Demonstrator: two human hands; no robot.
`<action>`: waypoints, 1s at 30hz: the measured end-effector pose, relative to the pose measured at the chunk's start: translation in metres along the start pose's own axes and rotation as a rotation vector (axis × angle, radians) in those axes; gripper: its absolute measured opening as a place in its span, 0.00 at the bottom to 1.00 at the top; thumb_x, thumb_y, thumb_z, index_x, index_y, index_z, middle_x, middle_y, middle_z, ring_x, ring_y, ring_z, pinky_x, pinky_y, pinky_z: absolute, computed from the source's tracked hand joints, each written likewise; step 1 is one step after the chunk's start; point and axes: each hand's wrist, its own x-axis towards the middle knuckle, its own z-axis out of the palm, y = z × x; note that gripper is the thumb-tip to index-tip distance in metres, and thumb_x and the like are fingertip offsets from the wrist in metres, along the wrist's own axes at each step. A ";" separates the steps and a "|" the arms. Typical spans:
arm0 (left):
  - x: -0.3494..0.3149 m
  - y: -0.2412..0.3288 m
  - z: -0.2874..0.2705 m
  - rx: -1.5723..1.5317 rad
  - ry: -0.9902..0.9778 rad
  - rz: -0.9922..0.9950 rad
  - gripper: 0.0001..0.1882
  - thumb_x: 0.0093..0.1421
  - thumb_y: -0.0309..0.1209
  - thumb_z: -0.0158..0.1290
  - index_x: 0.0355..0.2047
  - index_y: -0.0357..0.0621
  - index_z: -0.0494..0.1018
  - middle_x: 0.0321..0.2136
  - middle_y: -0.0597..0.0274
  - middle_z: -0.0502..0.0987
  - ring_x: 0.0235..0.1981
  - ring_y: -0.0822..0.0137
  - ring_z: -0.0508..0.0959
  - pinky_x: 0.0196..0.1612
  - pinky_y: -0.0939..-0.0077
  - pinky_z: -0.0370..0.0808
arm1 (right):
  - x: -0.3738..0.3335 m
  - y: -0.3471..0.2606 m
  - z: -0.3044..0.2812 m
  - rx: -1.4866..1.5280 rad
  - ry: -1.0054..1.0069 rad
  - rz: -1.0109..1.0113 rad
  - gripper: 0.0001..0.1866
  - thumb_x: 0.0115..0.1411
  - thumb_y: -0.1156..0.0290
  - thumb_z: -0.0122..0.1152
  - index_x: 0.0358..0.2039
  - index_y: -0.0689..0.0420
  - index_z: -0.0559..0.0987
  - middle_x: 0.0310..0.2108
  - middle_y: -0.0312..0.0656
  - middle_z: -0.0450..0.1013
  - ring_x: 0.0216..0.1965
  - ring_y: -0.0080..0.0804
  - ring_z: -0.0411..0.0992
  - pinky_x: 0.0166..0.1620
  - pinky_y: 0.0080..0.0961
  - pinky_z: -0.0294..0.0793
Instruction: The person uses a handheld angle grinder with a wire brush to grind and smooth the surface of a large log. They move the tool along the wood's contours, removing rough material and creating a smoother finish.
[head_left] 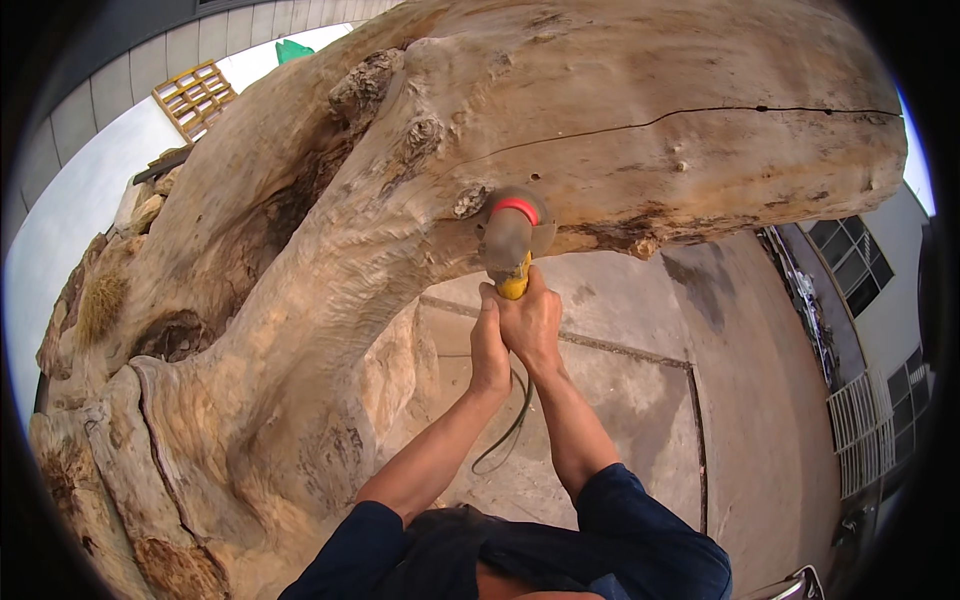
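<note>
Both my hands are wrapped round the body of a yellow and grey angle grinder (507, 242) with a red ring near its head. My right hand (533, 318) grips it from the right, and my left hand (490, 345) closes in from the left, lower down. The round disc at the grinder's head lies against the underside edge of a huge weathered tree trunk (640, 150), near a dark knot. Whether the disc is spinning cannot be made out. A dark power cord (522, 405) loops down behind my hands.
The trunk spreads left into a gnarled root mass (270, 420) with hollows and ridges. A long crack (700, 109) runs along the trunk. Below lies concrete floor (630, 420) with dark joints. A white metal rack (862, 435) stands at the right, and a wooden lattice (195, 98) at the far left.
</note>
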 end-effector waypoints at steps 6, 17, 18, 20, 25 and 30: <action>-0.029 -0.012 -0.022 -0.007 0.165 0.054 0.37 0.76 0.58 0.37 0.64 0.35 0.65 0.58 0.58 0.70 0.60 0.66 0.69 0.64 0.67 0.65 | -0.037 0.015 0.014 -0.112 -0.298 -0.120 0.24 0.52 0.58 0.76 0.39 0.62 0.77 0.27 0.61 0.79 0.32 0.62 0.80 0.36 0.46 0.78; -0.070 -0.001 -0.045 0.256 -0.062 0.215 0.42 0.74 0.63 0.37 0.69 0.36 0.55 0.63 0.55 0.65 0.64 0.62 0.64 0.68 0.64 0.59 | -0.067 0.015 0.003 0.306 -0.208 -0.066 0.20 0.50 0.64 0.75 0.37 0.63 0.77 0.27 0.58 0.79 0.29 0.60 0.79 0.36 0.42 0.79; -0.072 -0.002 -0.044 0.250 -0.093 0.259 0.43 0.74 0.64 0.38 0.70 0.36 0.54 0.64 0.54 0.64 0.65 0.61 0.64 0.68 0.63 0.58 | -0.067 0.015 0.000 0.295 -0.211 -0.056 0.20 0.50 0.65 0.75 0.38 0.63 0.78 0.28 0.54 0.80 0.30 0.48 0.79 0.37 0.38 0.79; -0.070 -0.008 -0.045 0.209 -0.125 0.228 0.46 0.72 0.66 0.39 0.72 0.37 0.49 0.64 0.56 0.63 0.63 0.63 0.65 0.66 0.65 0.61 | -0.065 0.011 -0.005 0.277 -0.218 -0.042 0.20 0.52 0.68 0.75 0.41 0.64 0.79 0.30 0.45 0.82 0.31 0.26 0.77 0.39 0.30 0.79; -0.062 -0.012 -0.058 0.194 -0.231 0.120 0.54 0.68 0.71 0.42 0.75 0.38 0.45 0.61 0.59 0.63 0.54 0.69 0.67 0.55 0.74 0.67 | -0.062 -0.007 -0.012 0.425 -0.189 0.068 0.19 0.52 0.67 0.74 0.39 0.65 0.78 0.28 0.50 0.81 0.29 0.33 0.80 0.36 0.34 0.80; -0.072 0.011 -0.058 0.242 -0.275 0.145 0.50 0.68 0.69 0.45 0.72 0.36 0.54 0.58 0.58 0.68 0.54 0.70 0.70 0.51 0.75 0.70 | -0.072 -0.009 -0.019 0.526 -0.223 0.216 0.20 0.54 0.68 0.73 0.43 0.65 0.79 0.34 0.47 0.82 0.33 0.28 0.79 0.40 0.30 0.80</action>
